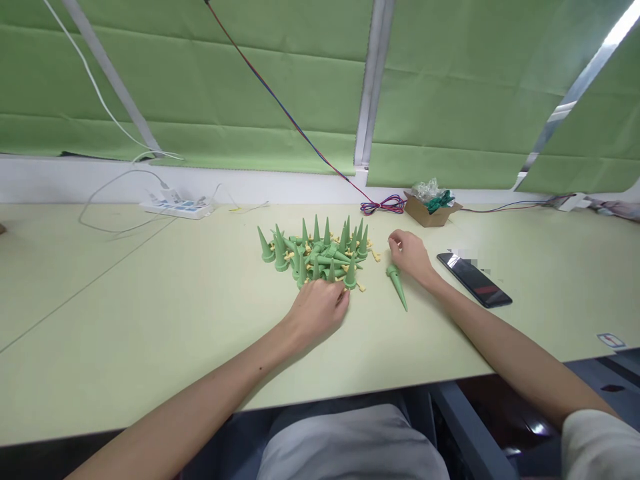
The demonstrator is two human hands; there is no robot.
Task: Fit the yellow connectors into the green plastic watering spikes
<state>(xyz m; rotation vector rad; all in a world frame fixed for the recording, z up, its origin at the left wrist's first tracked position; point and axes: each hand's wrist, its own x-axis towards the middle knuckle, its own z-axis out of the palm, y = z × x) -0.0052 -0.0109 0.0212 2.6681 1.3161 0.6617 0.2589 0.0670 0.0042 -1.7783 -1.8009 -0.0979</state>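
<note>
A pile of green plastic cone-shaped spikes (316, 230) with small yellow tap-like pieces (376, 256) lies mid-table; some cones stand upright, others lie on their sides. My left hand (320, 308) is at the pile's front edge, its fingers curled in among the spikes. What those fingers hold, if anything, is hidden by the hand and cones. To the right of the pile, my right hand (409, 253) has its fingers bent together in a pinch; nothing in them can be made out. Just below it lies a single green spike (399, 291), its tip pointing toward me.
A dark phone (474, 280) lies right of my right forearm. Behind stand a small cardboard box (431, 215) with plastic bags in it and a coiled red-blue wire (383, 205). A white power strip (183, 208) with cables is at the back left.
</note>
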